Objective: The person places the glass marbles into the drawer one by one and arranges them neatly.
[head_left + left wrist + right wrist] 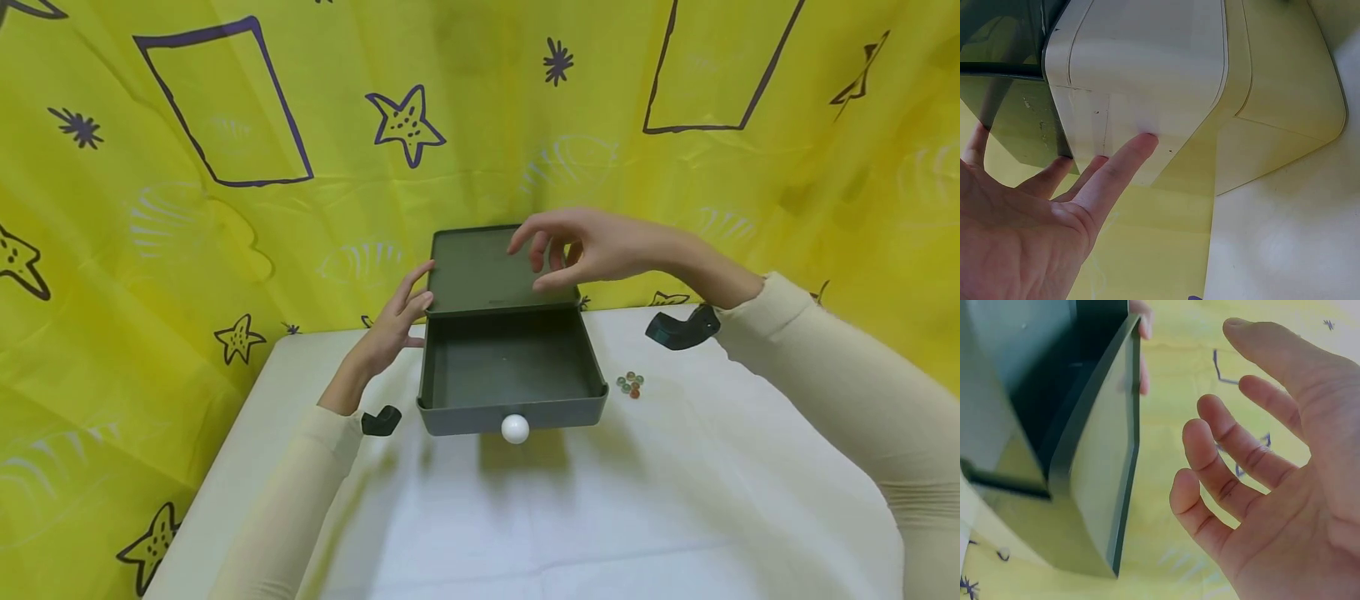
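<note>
A small box with a dark green top (472, 275) stands on the table, its deep grey-green drawer (517, 414) pulled out towards me. The drawer has a round white knob (515, 429), and nothing shows inside it. My left hand (386, 329) touches the left side of the box. In the left wrist view, its spread fingers (1122, 165) rest against the pale side panel (1141, 56). Over the right part of the top hovers my right hand (592, 243), fingers loosely bent and holding nothing; the right wrist view shows it apart from the box.
Several glass marbles (631, 384), greenish and orange, lie together to the right of the drawer. A white cloth (637, 517) covers the table. Behind the box hangs a yellow curtain (480, 108) with dark starfish and frame drawings.
</note>
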Motion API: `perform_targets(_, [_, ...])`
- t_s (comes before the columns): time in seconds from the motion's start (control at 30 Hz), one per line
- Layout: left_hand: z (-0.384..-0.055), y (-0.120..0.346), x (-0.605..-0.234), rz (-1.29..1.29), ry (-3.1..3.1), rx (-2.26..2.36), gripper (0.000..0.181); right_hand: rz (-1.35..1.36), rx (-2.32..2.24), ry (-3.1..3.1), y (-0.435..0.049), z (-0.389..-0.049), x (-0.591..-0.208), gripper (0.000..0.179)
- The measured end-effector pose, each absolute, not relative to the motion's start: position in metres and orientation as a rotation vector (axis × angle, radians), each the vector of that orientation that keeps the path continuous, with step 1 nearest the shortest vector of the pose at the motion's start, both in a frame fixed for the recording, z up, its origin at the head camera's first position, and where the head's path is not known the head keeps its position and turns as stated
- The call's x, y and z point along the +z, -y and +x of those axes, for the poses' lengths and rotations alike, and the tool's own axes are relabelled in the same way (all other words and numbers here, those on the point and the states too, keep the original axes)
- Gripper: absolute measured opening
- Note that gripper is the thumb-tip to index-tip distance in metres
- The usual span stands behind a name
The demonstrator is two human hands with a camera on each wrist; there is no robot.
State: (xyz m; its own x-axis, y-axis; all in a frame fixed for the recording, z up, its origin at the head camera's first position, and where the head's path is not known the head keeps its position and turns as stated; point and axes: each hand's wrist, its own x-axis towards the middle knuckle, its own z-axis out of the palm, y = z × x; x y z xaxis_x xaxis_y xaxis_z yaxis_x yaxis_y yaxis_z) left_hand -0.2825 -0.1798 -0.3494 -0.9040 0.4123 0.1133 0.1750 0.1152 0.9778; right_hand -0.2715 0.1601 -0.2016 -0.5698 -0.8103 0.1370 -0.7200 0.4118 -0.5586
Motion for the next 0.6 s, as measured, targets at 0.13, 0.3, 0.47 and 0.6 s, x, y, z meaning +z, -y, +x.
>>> perform_targets(0.13, [-0.283,0.18,-0.35,0.587,-2.198,1.881,0.061,-1.306,-0.896,-2.54,-0.177,-0.272,-0.205,0.045])
perform_targets(0.3, [-0.283,0.182,-0.351,0.579,-2.194,1.886,0.061,-1.263,-0.927,-2.568,-0.197,-0.27,-0.209,0.045])
perform_targets(0.47, [-0.283,0.181,-0.351,0.584,-2.188,1.889,0.061,-1.224,-0.929,-2.623,-0.217,-0.267,-0.214,0.047])
perform_targets(0.6, [-0.283,0.181,-0.35,0.587,-2.189,1.891,0.061,-1.167,-0.922,-2.668,-0.233,-0.263,-0.221,0.047])
